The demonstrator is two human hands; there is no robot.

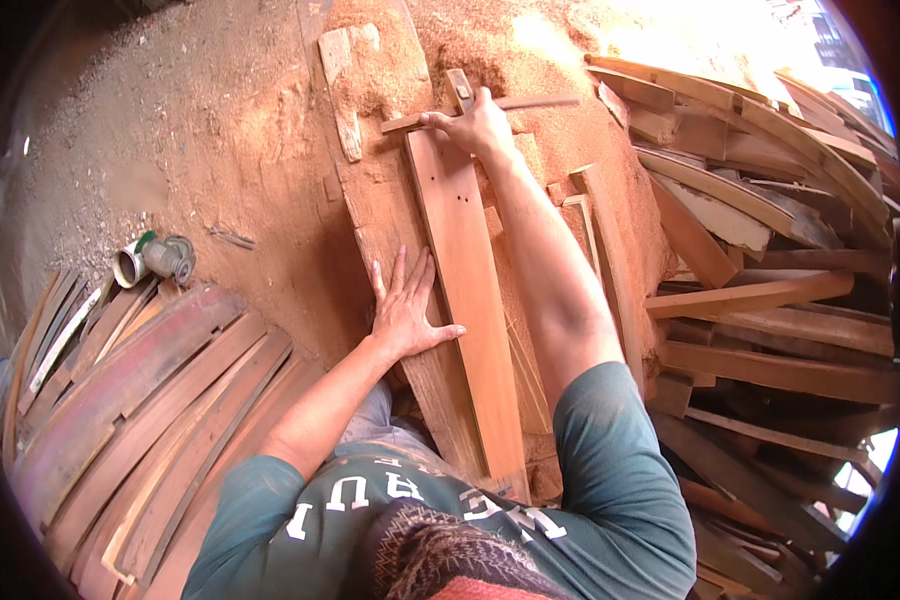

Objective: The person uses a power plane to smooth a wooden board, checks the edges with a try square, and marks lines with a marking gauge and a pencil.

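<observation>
A long reddish-brown board with a few small dark holes near its far end lies lengthwise on a rough wooden bench plank. My left hand is flat with its fingers spread. Its fingers rest on the bench plank and its thumb reaches over the board. At the board's far end, my right hand is closed around a wooden marking gauge, a block crossed by a thin bar. The gauge lies against or just over the board's end. My fingers partly hide where it meets the wood.
Orange sawdust covers the far end of the bench and the ground. A large pile of offcuts fills the right side. Stacked boards lie at the lower left, with a cup-like container beyond them. Narrow strips stand near my right arm.
</observation>
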